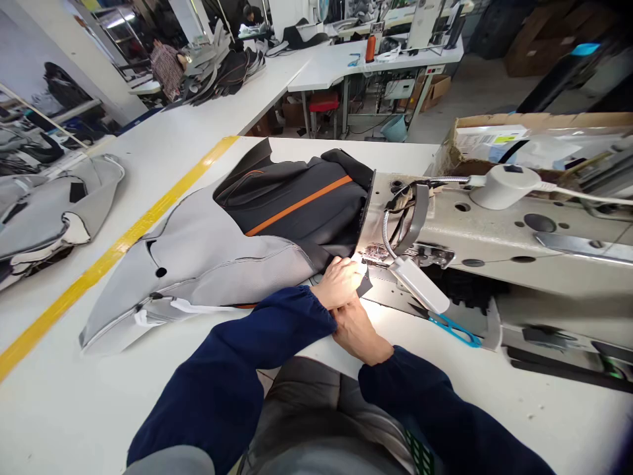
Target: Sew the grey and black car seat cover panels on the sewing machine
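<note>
A black and grey seat cover (pixel 237 264) with an orange stripe lies across the table, its right end under the head of a sewing machine (pixel 445 218). My left hand (pixel 341 282) grips the cover's near edge, fingers pressed together in the lit spot beside the needle area. Just below and touching it, my right hand (pixel 359 330) is closed at the same edge; its fingertips are partly hidden. A small dark flap (pixel 364 282) of material shows to the right of my left hand. The needle itself is hard to make out.
Blue-handled scissors (pixel 455 328) lie on the machine bed, right of my hands. A white lamp (pixel 420 284) hangs over them. Another grey cover (pixel 59 204) rests at left, beyond a yellow tape line (pixel 119 247). A cardboard box (pixel 539 125) stands behind the machine.
</note>
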